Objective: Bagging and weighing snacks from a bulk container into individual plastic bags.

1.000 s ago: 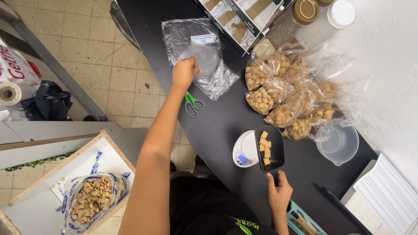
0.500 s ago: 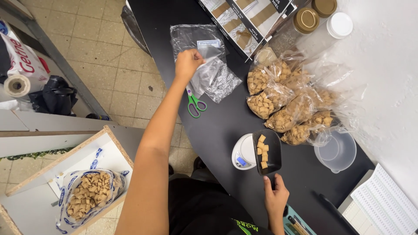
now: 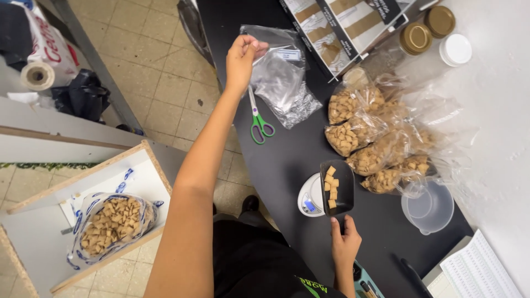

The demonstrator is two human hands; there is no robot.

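From the head camera we see our left hand [image 3: 241,55] reaching far across the black counter [image 3: 287,165], fingers pinched shut on the top edge of a clear plastic bag [image 3: 279,74]; half a second ago the hand lay lower on the bag pile, and now it has risen with the edge lifted, so one bag looks to be coming free of the stack; the green-handled scissors [image 3: 258,118] lie just near of the bags, untouched; our right hand [image 3: 345,243] is closed round the handle of a black scoop [image 3: 337,187] that holds a few tan cereal squares, and the scoop rests over the small white scale [image 3: 310,197] much as it did before; to the right sit several filled bags of cereal [image 3: 364,132], touching one another, with a clear empty tub [image 3: 428,207] near them and lidded jars [image 3: 415,37] at the far right; down on the left, off the counter, a large open sack of cereal [image 3: 113,223] lies in a wooden crate [image 3: 149,160] on the tiled floor
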